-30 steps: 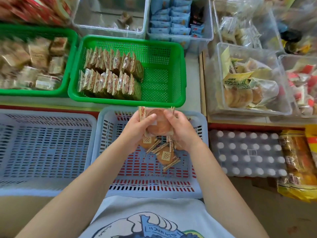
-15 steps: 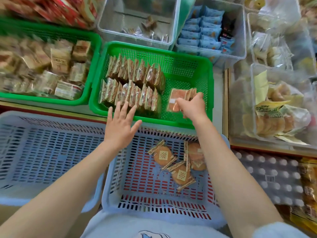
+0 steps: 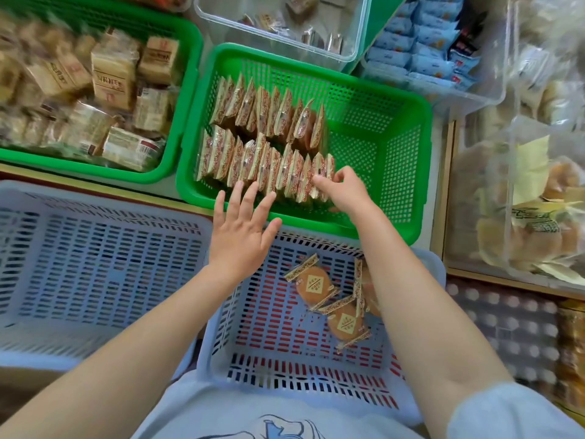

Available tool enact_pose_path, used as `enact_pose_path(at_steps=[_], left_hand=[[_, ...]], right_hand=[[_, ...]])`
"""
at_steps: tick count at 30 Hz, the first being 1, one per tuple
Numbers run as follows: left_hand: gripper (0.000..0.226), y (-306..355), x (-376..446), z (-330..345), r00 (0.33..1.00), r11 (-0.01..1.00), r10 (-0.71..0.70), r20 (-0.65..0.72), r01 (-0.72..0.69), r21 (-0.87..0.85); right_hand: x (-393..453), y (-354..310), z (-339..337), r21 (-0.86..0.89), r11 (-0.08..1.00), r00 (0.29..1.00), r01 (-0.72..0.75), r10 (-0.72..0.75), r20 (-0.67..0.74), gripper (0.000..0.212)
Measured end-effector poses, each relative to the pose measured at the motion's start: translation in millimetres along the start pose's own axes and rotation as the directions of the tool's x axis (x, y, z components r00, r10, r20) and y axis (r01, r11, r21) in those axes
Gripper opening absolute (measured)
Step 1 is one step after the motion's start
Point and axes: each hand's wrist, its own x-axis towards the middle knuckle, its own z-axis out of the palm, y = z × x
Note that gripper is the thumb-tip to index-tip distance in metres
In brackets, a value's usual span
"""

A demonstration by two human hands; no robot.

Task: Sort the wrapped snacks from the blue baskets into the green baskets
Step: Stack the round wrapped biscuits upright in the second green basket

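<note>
Right hand (image 3: pixel 343 188) pinches the end snack (image 3: pixel 323 175) (front row); left hand (image 3: pixel 242 231) hovers beside, fingers spread.

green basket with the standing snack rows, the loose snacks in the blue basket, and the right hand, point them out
green basket (image 3: pixel 405 172), head view, bare mesh floor
loose snacks (image 3: pixel 311 283), head view, upper packet's face
right hand (image 3: pixel 346 188), head view, back of hand

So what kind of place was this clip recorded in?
Probably a snack shop or stockroom: green baskets and clear bins hold many identical wrapped snacks, with shrink-wrapped bottles stacked alongside.
</note>
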Motion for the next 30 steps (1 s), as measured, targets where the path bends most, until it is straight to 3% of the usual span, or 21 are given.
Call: enact_pose_path(at_steps=[5,8,12,14,16,18,20,22,23,25,27,28,30], left_hand=[[0.069,0.9,-0.6,-2.8,1.0,1.0,0.006,0.015,-0.006,0.008],[0.064,-0.2,-1.9,-7.4,0.999,1.0,0.01,0.037,-0.01,-0.023],[0.052,2.5,-2.5,-21.3,1.0,0.979,0.024,-0.001,-0.023,-0.202],[0.045,13.3,-14.3,-27.2,0.987,0.946,0.065,-0.144,-0.107,-0.307],[0.039,27.4,-31.1,-25.5,0.965,0.917,0.123,-0.23,-0.199,-0.346],[0.03,44.3,-47.1,-10.6,0.985,0.883,0.155,-0.076,-0.173,-0.436],[0.022,62.3,-57.8,14.8,0.978,0.88,0.14,0.156,-0.051,-0.472],[0.022,79.7,-64.7,46.0,0.945,0.917,0.07,0.319,0.064,-0.393],[0.035,87.4,-66.3,61.5,0.928,0.933,0.032,0.372,0.105,-0.344],[0.067,99.6,-66.1,89.8,0.913,0.944,-0.04,0.407,0.167,-0.283],[0.081,107.5,-63.2,108.8,0.914,0.942,-0.141,0.379,0.242,-0.234],[0.085,109.0,-62.3,116.4,0.913,0.937,-0.186,0.363,0.275,-0.213],[0.091,113.2,-62.9,124.4,0.918,0.938,-0.232,0.321,0.299,-0.178]], right_hand=[[-4.3,-0.2,-1.8,-0.05,0.998,0.998,-0.041,0.043,0.034,0.07],[-15.9,-0.6,-5.1,-0.049,0.999,1.0,0.001,-0.001,-0.009,0.069],[-72.0,11.7,-14.5,0.225,0.967,0.991,0.121,-0.104,-0.084,0.054],[-109.6,32.2,-19.6,0.357,0.904,0.968,0.234,-0.182,-0.174,0.039],[-140.7,58.2,-23.5,0.502,0.823,0.957,0.266,-0.161,-0.243,0.022],[-156.3,92.6,-19.6,0.59,0.786,0.964,0.185,-0.027,-0.266,0.015],[-155.3,135.6,-3.5,0.592,0.806,0.94,0.025,0.182,-0.287,0.015],[-147.2,181.7,19.2,0.588,0.789,0.852,-0.178,0.422,-0.309,0.015],[-143.7,200.8,30.0,0.576,0.769,0.808,-0.277,0.511,-0.294,0.019],[-138.6,228.1,51.0,0.519,0.732,0.777,-0.442,0.601,-0.186,0.047],[-136.6,244.3,67.6,0.418,0.726,0.778,-0.546,0.625,-0.07,0.081],[-137.0,248.7,73.3,0.388,0.731,0.782,-0.561,0.622,-0.04,0.089],[-136.2,257.8,81.0,0.374,0.75,0.788,-0.546,0.611,-0.076,0.086]])
